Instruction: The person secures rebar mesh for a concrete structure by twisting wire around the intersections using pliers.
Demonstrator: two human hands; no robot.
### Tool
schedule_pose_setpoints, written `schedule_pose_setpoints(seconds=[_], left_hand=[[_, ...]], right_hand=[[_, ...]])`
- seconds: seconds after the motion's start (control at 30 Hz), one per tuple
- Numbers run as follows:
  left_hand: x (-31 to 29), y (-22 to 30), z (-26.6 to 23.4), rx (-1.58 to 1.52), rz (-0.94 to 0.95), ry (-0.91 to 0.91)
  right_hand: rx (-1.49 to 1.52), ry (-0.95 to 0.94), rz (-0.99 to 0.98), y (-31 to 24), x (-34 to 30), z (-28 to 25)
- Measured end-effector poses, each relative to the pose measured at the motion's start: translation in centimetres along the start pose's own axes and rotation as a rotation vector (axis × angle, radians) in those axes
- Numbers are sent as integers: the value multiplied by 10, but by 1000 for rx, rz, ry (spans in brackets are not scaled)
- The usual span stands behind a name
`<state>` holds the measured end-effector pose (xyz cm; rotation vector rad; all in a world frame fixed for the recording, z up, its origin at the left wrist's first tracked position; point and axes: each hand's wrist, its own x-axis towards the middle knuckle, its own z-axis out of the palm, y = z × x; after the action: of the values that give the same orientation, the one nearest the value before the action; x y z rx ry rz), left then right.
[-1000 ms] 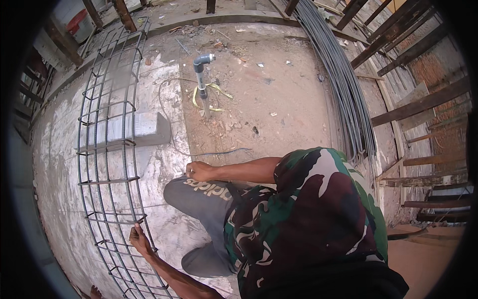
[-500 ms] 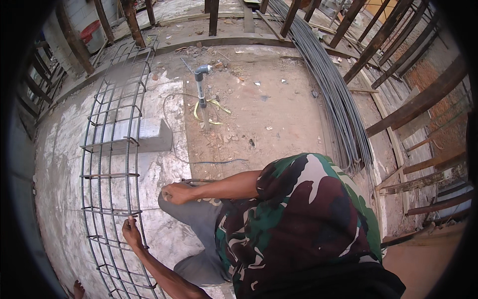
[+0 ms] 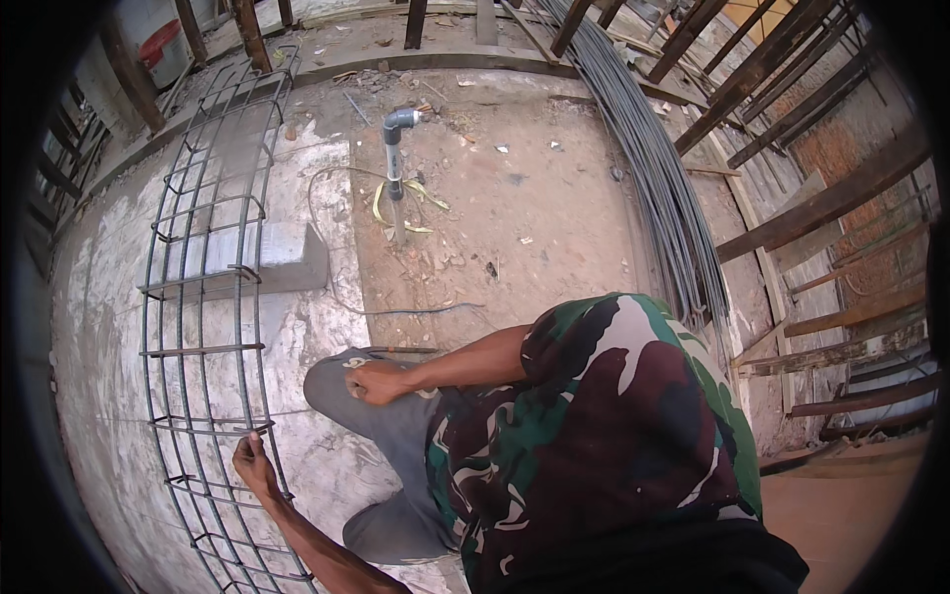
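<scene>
Long dark-steel rebar cage, open box-shaped frame of lengthwise bars and bent cross ties (image 3: 203,348), runs down the left side over a pale, stained concrete slab (image 3: 327,450). Left bare hand (image 3: 256,469) at the cage's right edge: fingers bent in, thumb pointing up, tip at a cross tie, apparently touching. Gap between thumb and fingers small; can't tell if it pinches anything thin.

Right bare hand (image 3: 376,381) over the grey-trousered knee (image 3: 336,391), near the cage but apart from it; fingers curled into a loose fist, inside of grip hidden, so can't tell if it holds something. Thin dark rod (image 3: 404,349) just beyond that hand; contact unclear.

Cage as container: a grey rectangular block (image 3: 294,255) sits at its upper half, bars crossing over it, right end sticking out past the frame. Whether the block is under the cage or partly within it, can't tell.

Red-and-grey round bucket (image 3: 161,42) at upper left, behind dark timber posts (image 3: 251,36); contents not readable.

Grey-and-white plastic pipe with elbow top (image 3: 393,158) stands upright from bare dirt (image 3: 554,228), yellowish strap (image 3: 431,198) about its lower part. Bundle of long grey steel rods (image 3: 648,163) lies to the right.
</scene>
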<state>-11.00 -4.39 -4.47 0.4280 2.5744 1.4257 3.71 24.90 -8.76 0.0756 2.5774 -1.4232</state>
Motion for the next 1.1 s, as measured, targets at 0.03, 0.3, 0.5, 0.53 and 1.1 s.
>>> schedule_pose_setpoints(seconds=[0.03,0.3,0.5,0.53,1.1], left_hand=[[0,-1,-1,14,1,4],[-1,-7,-6,78,3,1],[11,2,1,89,47,-45],[13,2,5,79,50,-54],[-6,10,1,53,102,43]], right_hand=[[-16,-2,10,0,3,1],[292,-64,193,-15,7,-18],[136,313,142,46,8,-34],[113,316,186,53,4,-44],[297,151,67,-8,29,-23]])
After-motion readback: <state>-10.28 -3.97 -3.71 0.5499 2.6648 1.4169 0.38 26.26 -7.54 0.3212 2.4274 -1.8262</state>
